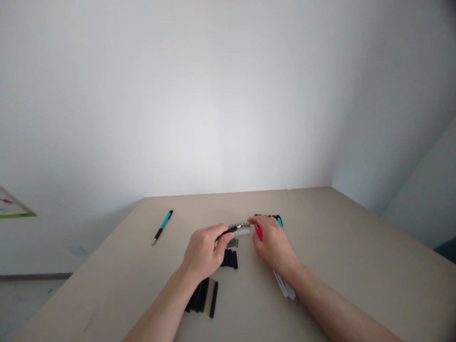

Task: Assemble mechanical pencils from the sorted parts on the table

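My left hand (203, 251) is closed around a thin black pen part (228, 232) with a silvery tip, which points right toward my other hand. In my right hand (273, 241) is a red pen barrel (258, 231), gripped between thumb and fingers. The two pieces are apart. Between and below the hands lie a row of small metallic pieces (247, 224), a row of small whitish pieces (245, 232), grey springs (233, 242) and several short black grips (231, 259). My right hand partly hides a row of pen barrels (280, 221) behind it.
On the beige table (338, 237), several black tubes (202, 295) lie near my left forearm. Several thin pale refills (286, 290) lie under my right wrist. A blue and black pen (163, 227) rests at the left. A white wall (221, 95) rises behind the table.
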Motion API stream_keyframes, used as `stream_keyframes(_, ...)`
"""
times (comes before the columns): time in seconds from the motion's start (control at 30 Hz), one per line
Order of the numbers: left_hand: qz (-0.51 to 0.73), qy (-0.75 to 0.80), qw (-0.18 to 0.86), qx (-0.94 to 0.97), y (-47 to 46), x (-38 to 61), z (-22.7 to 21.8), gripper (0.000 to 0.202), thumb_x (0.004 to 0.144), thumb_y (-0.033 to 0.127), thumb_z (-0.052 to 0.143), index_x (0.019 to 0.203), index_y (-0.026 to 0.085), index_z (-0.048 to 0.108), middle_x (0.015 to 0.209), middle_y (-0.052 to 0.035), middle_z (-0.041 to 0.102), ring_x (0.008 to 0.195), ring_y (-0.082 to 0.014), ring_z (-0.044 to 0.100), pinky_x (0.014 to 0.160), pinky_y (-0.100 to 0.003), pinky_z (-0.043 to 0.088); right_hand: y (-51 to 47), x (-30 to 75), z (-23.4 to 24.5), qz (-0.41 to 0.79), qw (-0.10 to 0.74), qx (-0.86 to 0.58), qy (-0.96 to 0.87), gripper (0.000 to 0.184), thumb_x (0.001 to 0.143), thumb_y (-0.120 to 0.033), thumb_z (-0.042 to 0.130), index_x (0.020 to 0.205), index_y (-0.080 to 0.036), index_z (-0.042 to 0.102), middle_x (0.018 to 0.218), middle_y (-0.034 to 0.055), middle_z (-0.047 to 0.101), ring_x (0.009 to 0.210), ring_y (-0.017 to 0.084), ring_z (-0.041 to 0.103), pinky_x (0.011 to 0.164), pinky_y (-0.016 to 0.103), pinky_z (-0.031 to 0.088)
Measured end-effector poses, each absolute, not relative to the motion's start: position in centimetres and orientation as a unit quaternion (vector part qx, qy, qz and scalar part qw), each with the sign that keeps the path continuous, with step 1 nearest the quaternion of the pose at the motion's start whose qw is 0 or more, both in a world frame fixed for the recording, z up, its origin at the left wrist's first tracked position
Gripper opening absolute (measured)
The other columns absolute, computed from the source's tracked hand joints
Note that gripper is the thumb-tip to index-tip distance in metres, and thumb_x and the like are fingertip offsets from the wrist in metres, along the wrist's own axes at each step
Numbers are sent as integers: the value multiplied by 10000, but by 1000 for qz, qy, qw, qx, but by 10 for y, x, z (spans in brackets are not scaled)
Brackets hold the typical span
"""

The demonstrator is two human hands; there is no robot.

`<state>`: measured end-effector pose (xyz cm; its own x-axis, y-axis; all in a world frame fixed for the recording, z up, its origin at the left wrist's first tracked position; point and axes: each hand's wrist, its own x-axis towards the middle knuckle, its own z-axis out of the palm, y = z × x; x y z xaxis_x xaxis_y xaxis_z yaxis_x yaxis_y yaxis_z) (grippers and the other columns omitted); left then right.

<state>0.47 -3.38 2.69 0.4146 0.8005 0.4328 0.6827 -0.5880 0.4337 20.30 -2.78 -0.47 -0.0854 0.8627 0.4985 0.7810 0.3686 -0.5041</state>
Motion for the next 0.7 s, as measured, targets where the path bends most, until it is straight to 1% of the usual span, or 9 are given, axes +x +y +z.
stream_keyframes(0.07, 305, 439, 100, 839, -34, 5, 27, 324, 952, 344, 380, 700, 187, 510, 611, 14, 529, 554, -117, 447, 553, -223, 301, -27, 204, -6, 50, 369, -562, -739, 391, 690, 5, 448, 1002, -151, 626, 983, 94, 654, 970, 259, 530, 873, 411, 435)
stream_keyframes(0.17, 298, 431, 112, 844, -33, 4, 26, 335, 954, 345, 371, 685, 187, 494, 595, 18, 510, 546, -116, 435, 548, -225, 294, -26, 204, -7, 37, 358, -559, -747, 384, 701, 10, 453, 987, -151, 654, 1043, 98, 649, 977, 253, 529, 891, 401, 429)
stream_keyframes(0.33, 301, 430, 125, 842, -32, 4, 25, 323, 954, 342, 373, 688, 189, 475, 594, 29, 490, 551, -114, 429, 558, -222, 288, -26, 204, -7, 38, 313, -584, -748, 392, 723, -9, 460, 1015, -124, 693, 1156, 110, 625, 1039, 256, 513, 962, 391, 390)
stream_keyframes(0.5, 299, 436, 129, 839, -32, 4, 25, 322, 951, 333, 374, 673, 189, 449, 578, 36, 460, 544, -111, 410, 552, -223, 273, -26, 204, -7, 49, 276, -588, -759, 523, 659, 55, 419, 1077, -112, 686, 1209, 119, 605, 1098, 254, 488, 985, 386, 372)
stream_keyframes(0.6, 300, 436, 130, 839, -33, 4, 26, 322, 949, 322, 372, 665, 188, 441, 571, 36, 448, 537, -110, 399, 547, -224, 267, -26, 204, -8, 55, 263, -590, -761, 537, 643, 56, 422, 1085, -102, 683, 1215, 117, 601, 1095, 266, 484, 981, 395, 375)
stream_keyframes(0.7, 301, 435, 134, 838, -33, 4, 26, 327, 948, 321, 373, 656, 187, 437, 563, 37, 438, 532, -108, 393, 542, -224, 263, -26, 204, -10, 58, 253, -591, -763, 553, 631, 61, 418, 1082, -117, 684, 1216, 104, 604, 1085, 267, 488, 968, 398, 382)
